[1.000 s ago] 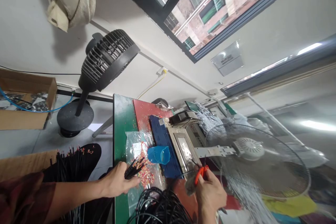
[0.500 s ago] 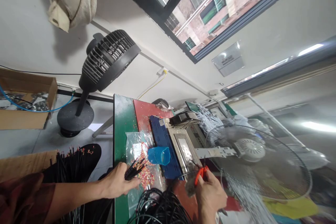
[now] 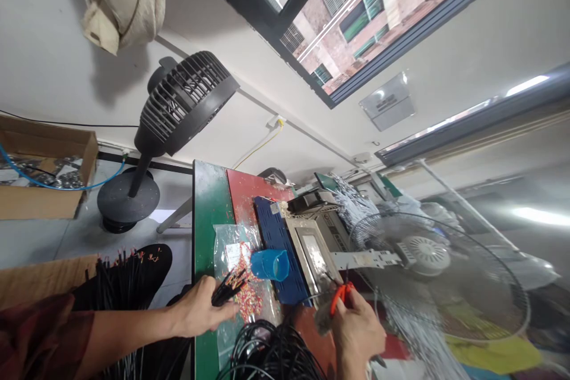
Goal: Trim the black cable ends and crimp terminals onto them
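Two hands (image 3: 199,309) (image 3: 358,332), one blue cup (image 3: 267,265), one orange-handled tool (image 3: 341,295), apparently two fans (image 3: 184,104) (image 3: 426,252).

- Left hand (image 3: 198,309): fingers closed around a bundle of black cables (image 3: 226,293), stripped-looking coloured ends outward.
- Right hand (image 3: 360,331): gripping an orange-handled tool (image 3: 341,297); its working end is blurred.
- Green tabletop (image 3: 205,208): carries a clear bag (image 3: 221,238) with red and yellow bits (image 3: 249,304); whether inside or on top cannot be told.
- Blue cup (image 3: 267,264): just beside the bits, near the blue panel (image 3: 274,228).
- Coiled black cable (image 3: 276,351): heaped between the hands.
- Left side: dark standing fan (image 3: 187,107), open cardboard box (image 3: 38,205).
- Right side: large wire-caged fan (image 3: 427,254).
- Above: dark-framed window (image 3: 307,84).
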`<state>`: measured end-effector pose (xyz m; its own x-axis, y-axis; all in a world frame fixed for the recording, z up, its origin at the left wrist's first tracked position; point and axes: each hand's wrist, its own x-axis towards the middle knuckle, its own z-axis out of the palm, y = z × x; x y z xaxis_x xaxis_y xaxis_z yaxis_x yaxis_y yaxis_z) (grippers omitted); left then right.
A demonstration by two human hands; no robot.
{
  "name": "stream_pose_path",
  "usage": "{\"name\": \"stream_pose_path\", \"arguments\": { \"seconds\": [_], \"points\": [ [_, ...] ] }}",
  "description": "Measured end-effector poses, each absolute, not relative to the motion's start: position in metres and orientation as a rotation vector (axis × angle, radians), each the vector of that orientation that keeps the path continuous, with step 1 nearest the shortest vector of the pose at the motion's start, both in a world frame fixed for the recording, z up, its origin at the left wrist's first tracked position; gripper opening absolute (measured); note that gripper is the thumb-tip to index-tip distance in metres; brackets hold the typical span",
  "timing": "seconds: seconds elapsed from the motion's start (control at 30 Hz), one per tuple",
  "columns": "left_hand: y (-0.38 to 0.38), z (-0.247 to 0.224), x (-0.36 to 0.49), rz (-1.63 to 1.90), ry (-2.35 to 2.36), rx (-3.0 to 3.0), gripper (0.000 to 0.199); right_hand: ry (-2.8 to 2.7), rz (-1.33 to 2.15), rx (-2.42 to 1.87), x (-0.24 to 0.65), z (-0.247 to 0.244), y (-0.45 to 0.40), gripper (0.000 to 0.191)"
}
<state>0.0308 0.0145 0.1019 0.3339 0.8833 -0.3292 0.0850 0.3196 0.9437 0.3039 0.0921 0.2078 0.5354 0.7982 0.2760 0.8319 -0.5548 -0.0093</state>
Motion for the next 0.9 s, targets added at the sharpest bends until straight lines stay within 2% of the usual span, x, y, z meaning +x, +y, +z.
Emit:
{"name": "stream_pose_path", "arguments": {
  "seconds": [0.3, 0.63, 0.9],
  "points": [
    [0.015, 0.099, 0.033, 0.719, 1.102, 1.131, 0.04, -1.411, -0.418, -2.529, 0.313, 0.202, 0.093, 0.027],
    [0.015, 0.102, 0.032, 0.719, 1.095, 1.13, 0.04, -1.48, -0.46, -2.413, 0.322, 0.197, 0.094, 0.013],
    [0.015, 0.104, 0.031, 0.706, 1.099, 1.115, 0.039, -1.479, -0.408, -2.4, 0.32, 0.198, 0.092, 0.019]
  ]
}}
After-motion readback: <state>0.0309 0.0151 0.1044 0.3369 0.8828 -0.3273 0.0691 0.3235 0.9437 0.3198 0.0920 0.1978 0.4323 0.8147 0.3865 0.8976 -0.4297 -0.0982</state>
